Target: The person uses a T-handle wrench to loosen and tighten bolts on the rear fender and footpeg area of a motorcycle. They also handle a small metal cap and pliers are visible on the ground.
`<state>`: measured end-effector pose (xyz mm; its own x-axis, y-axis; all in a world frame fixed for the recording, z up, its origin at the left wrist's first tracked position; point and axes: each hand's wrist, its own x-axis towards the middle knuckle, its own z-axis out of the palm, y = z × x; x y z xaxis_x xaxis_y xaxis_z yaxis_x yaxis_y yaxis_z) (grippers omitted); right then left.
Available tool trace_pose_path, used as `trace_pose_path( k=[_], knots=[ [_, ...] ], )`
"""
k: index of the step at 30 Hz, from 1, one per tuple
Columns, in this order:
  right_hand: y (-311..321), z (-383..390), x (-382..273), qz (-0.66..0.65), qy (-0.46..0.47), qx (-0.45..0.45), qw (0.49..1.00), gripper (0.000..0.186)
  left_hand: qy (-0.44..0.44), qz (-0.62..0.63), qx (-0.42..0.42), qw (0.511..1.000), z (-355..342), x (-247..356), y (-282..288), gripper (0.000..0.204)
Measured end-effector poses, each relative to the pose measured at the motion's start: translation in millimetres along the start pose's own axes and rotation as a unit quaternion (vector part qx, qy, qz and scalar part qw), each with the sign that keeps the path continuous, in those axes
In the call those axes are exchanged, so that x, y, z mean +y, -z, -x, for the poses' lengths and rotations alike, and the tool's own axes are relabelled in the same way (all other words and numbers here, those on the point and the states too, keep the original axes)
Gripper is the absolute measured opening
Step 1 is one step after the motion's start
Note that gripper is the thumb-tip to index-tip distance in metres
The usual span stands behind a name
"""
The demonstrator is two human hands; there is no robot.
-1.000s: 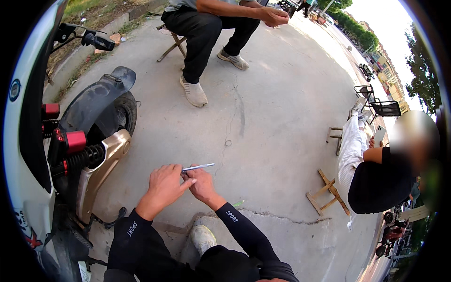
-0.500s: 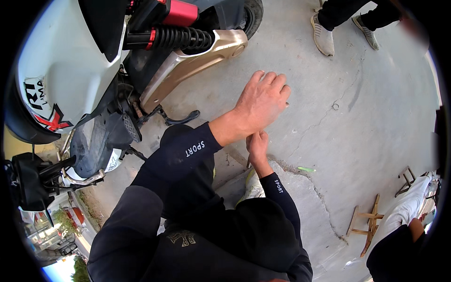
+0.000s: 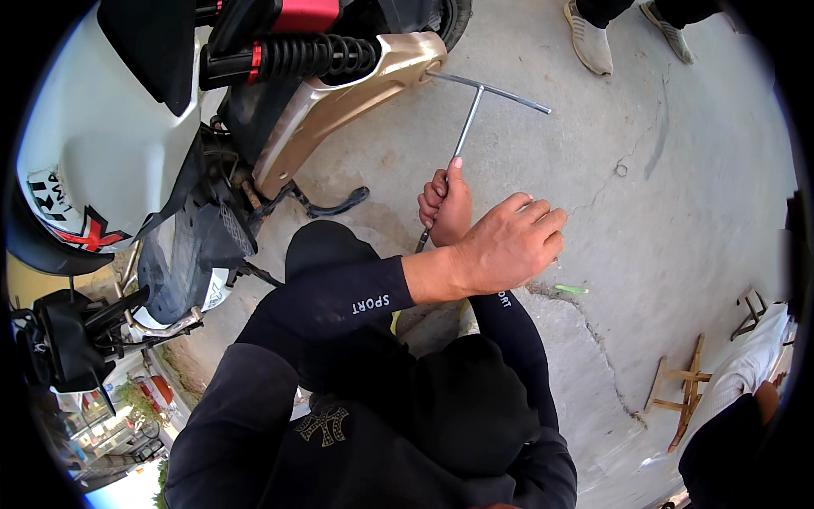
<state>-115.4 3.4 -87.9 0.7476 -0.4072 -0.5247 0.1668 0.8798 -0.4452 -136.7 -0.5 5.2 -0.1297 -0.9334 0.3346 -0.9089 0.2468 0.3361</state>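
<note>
My right hand (image 3: pixel 447 205) is wrapped round the shaft of a silver T-handle wrench (image 3: pixel 469 123), thumb pointing up along it. The crossbar is at the far end, and its left tip appears beside the rear end of a gold-coloured swingarm (image 3: pixel 343 114). Below the fist, the shaft's lower end disappears behind my left forearm. My left hand (image 3: pixel 513 242) crosses over my right wrist, back of the hand upward and fingers curled. Whatever may be inside those fingers is hidden.
A white scooter (image 3: pixel 127 93) with a black shock absorber (image 3: pixel 318 57) fills the left side, its kickstand (image 3: pixel 335 204) jutting toward me. At the top right stand a person's shoes (image 3: pixel 589 38). A wooden stool (image 3: pixel 687 377), another person and a green strip (image 3: pixel 571 289) are at the right.
The T-handle wrench has come into view in my right hand, which rose from below my left hand. My left hand has moved down and slightly right.
</note>
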Motion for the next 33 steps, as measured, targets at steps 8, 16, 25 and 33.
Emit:
trace_pose_path(
  k=[8, 16, 25, 33],
  knots=[
    [-5, 5, -5, -0.045, 0.003, 0.036, 0.998, 0.057, 0.017, 0.031, -0.021, 0.999, 0, -2, 4, 0.026],
    [3, -11, -16, -0.033, -0.001, 0.014, 0.999, 0.056, 0.011, 0.028, -0.004, 1.0, 2, -4, 3, 0.026],
    [8, -2, -2, -0.054, -0.076, -0.012, 0.996, 0.057, 0.002, 0.015, -0.005, 1.0, 5, -7, 1, 0.02],
    [0, -7, -19, -0.045, -0.028, -0.022, 0.998, 0.058, 0.005, 0.024, 0.005, 1.0, 3, -6, -2, 0.019]
  ],
)
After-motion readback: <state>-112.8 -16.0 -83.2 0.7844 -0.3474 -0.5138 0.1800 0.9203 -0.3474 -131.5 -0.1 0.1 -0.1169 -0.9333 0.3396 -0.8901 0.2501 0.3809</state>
